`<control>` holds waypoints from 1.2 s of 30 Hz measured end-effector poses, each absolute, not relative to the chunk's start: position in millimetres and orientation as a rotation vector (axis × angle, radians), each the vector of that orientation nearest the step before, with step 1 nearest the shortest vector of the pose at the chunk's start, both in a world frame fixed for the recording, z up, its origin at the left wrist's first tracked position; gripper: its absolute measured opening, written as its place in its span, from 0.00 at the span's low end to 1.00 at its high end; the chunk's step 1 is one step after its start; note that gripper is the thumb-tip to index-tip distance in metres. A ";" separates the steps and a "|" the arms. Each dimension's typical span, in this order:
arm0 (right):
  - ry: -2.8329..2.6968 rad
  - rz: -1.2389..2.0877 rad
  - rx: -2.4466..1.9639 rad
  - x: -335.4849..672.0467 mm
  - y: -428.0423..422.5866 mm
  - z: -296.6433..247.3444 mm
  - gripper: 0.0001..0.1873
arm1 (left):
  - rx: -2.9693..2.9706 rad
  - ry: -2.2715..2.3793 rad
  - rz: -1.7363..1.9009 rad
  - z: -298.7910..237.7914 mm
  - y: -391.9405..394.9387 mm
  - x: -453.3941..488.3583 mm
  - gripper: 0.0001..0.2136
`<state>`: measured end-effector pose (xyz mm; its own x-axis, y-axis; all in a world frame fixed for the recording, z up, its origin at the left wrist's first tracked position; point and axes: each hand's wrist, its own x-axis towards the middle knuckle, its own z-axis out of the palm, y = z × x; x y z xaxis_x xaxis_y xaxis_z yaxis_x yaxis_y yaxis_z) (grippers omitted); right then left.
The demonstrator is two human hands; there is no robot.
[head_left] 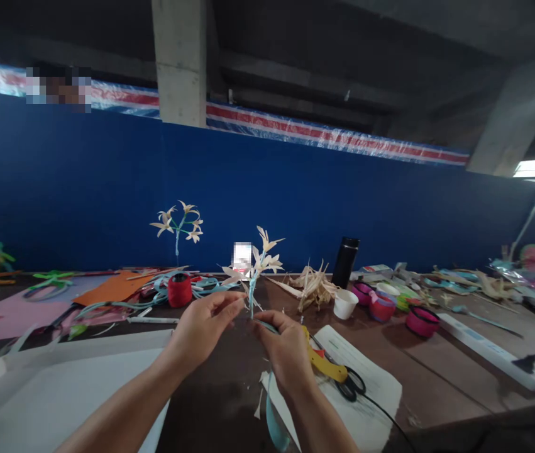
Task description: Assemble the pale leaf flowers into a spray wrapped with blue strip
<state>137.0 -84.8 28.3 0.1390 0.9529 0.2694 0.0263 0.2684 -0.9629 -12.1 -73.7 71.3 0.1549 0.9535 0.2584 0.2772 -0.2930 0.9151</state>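
A handmade spray of cream, husk-like flowers (267,259) stands upright in front of me, its stem (251,292) wrapped in light blue. My left hand (208,324) is closed, thumb and forefinger pinched at the stem's left side. My right hand (283,349) is closed at the foot of the stem, with a light blue ribbon (268,327) between its fingers. A loose length of similar ribbon (274,418) hangs below that hand. Partly behind the right hand lie a yellow-handled tool (326,365) and black-handled scissors (352,384) on white paper (375,393).
A second flower spray (177,228) stands at the back left, near a red roll (179,290). A white tray (73,371) fills the front left. Dried husks (317,286), a white cup (345,304), a black bottle (345,264) and a power strip (493,352) stretch rightward.
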 end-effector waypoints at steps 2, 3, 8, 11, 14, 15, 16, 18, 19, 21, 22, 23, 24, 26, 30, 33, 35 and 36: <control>-1.208 0.945 -1.074 136.7 -85.1 28.1 0.13 | 1.624 1.177 1.166 65.5 -75.0 -14.5 0.18; -1.204 0.965 -1.068 136.2 -85.5 28.5 0.13 | 1.627 1.179 1.166 62.3 -76.3 -14.8 0.18; -1.181 1.056 -1.028 131.8 -86.7 31.6 0.13 | 1.640 1.179 1.156 49.9 -86.0 -10.5 0.17; -1.151 1.113 -0.997 128.7 -86.2 30.5 0.13 | 1.624 1.135 1.141 45.0 -89.6 -7.5 0.17; -1.146 1.125 -0.989 127.0 -86.7 28.4 0.14 | 1.570 1.115 1.118 40.6 -89.7 -6.9 0.16; -1.147 1.111 -0.997 127.0 -87.2 28.0 0.14 | 1.551 1.113 1.116 39.4 -89.3 -7.2 0.15; -1.152 1.093 -1.008 127.3 -87.8 27.7 0.14 | 1.544 1.115 1.113 38.6 -89.0 -7.7 0.14; -1.182 1.059 -1.033 128.5 -89.0 27.7 0.13 | 1.568 1.139 1.121 38.3 -89.4 -8.5 0.13; -1.201 1.043 -1.044 129.4 -89.3 27.8 0.13 | 1.587 1.158 1.124 38.8 -90.1 -8.8 0.12; -1.236 1.021 -1.055 131.2 -89.3 27.6 0.13 | 1.615 1.206 1.146 40.7 -92.5 -9.0 0.12; -1.243 1.013 -1.056 131.9 -89.0 27.3 0.13 | 1.625 1.230 1.161 41.9 -93.8 -8.8 0.11; -1.243 1.004 -1.053 132.5 -88.5 26.9 0.14 | 1.634 1.253 1.177 43.1 -95.1 -8.5 0.11; -1.246 1.001 -1.048 132.9 -87.9 26.4 0.14 | 1.643 1.272 1.189 44.1 -96.0 -8.1 0.11; -1.262 1.006 -1.034 133.1 -86.9 25.4 0.14 | 1.655 1.299 1.208 45.2 -97.0 -7.3 0.10; -1.297 0.989 -1.012 132.2 -86.3 24.6 0.12 | 1.664 1.333 1.234 44.7 -96.1 -7.3 0.10; -1.321 0.970 -0.997 131.2 -86.6 25.0 0.11 | 1.688 1.329 1.253 43.6 -94.9 -8.9 0.10; -1.334 0.970 -0.992 130.6 -86.4 25.0 0.12 | 1.696 1.318 1.262 42.7 -94.4 -9.9 0.10; -1.336 0.971 -0.996 130.2 -86.0 24.7 0.12 | 1.700 1.315 1.267 42.2 -94.4 -10.2 0.10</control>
<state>130.2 -86.0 24.7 0.0100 0.9545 0.2979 0.0112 0.2978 -0.9546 -10.2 -94.4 42.2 0.0368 0.9518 0.3045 0.3395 -0.2985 0.8920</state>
